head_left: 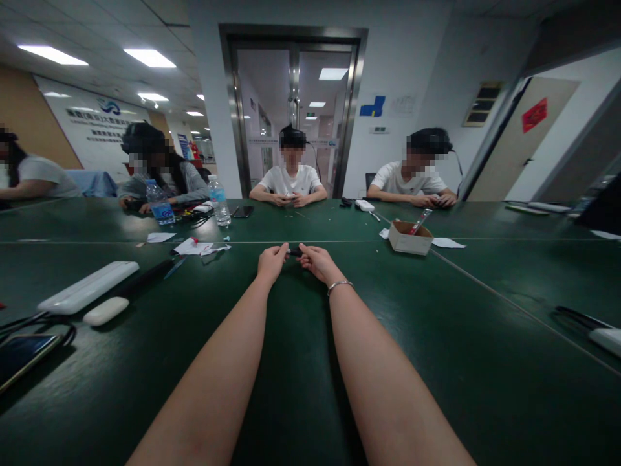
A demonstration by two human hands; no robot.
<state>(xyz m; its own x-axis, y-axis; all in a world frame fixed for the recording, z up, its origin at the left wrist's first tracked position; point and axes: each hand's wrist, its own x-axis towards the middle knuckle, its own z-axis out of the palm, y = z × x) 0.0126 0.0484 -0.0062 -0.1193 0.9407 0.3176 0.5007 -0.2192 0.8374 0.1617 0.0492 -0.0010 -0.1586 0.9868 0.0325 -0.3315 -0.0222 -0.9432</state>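
A small black object (294,252) is held between my two hands over the green table (301,310). My left hand (272,263) pinches its left end, and my right hand (316,261) grips its right end with thumb and fingers. What exactly the object is, I cannot make out. A silver bracelet (340,285) circles my right wrist.
To the left lie a white power bank (90,287), a white oval case (106,311), a phone (26,353) and paper scraps (191,246). Two water bottles (160,204) stand beyond. At the right is a small open box (410,241). Several people sit across the table.
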